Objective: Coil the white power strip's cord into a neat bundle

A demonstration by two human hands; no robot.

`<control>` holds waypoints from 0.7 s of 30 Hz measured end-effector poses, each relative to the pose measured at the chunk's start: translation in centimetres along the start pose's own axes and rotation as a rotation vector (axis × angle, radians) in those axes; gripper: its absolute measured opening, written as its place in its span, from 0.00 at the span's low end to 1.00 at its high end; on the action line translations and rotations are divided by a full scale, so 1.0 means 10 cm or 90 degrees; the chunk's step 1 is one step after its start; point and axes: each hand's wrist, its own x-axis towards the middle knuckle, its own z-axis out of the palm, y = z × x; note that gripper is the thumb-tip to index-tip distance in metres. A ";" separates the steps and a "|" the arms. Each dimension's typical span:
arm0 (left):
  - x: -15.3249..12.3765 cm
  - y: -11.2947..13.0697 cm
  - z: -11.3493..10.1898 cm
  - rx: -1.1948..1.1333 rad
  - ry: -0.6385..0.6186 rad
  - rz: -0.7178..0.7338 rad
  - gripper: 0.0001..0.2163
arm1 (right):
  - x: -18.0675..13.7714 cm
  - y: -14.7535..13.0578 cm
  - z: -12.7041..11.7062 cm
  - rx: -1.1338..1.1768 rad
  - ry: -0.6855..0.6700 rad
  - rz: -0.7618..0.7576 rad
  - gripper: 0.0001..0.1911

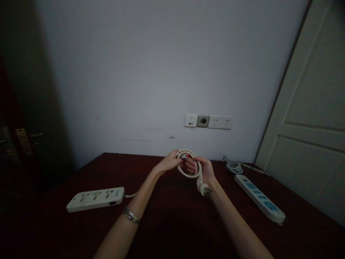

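Both hands [188, 164] grip the coiled cord [192, 169], fingers seemingly closed, partly hidden.

Above the dark table [172, 223], the left hand [168, 163] and right hand [206, 169] both grip a coiled white cord [188, 163], its plug [202, 187] dangling. On the table, a cream power strip [95, 198] lies left of the coil, a blue-socketed power strip [259, 198] right.

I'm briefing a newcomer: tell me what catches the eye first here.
Both hands, left hand and right hand, hold a coiled white cord above the middle of the dark table, its plug dangling. One power strip lies left, a blue-faced strip right.
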 end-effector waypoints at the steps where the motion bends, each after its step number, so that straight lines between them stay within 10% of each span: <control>1: 0.01 -0.01 0.01 -0.031 0.006 -0.026 0.16 | 0.00 0.01 -0.01 0.002 0.001 0.007 0.08; 9: -0.01 0.03 -0.04 -0.106 -0.053 -0.049 0.14 | -0.08 -0.15 -0.07 -0.110 -0.019 0.113 0.09; 21: -0.02 0.01 0.03 0.282 0.144 0.081 0.09 | 0.09 0.00 -0.25 -0.145 0.082 0.036 0.11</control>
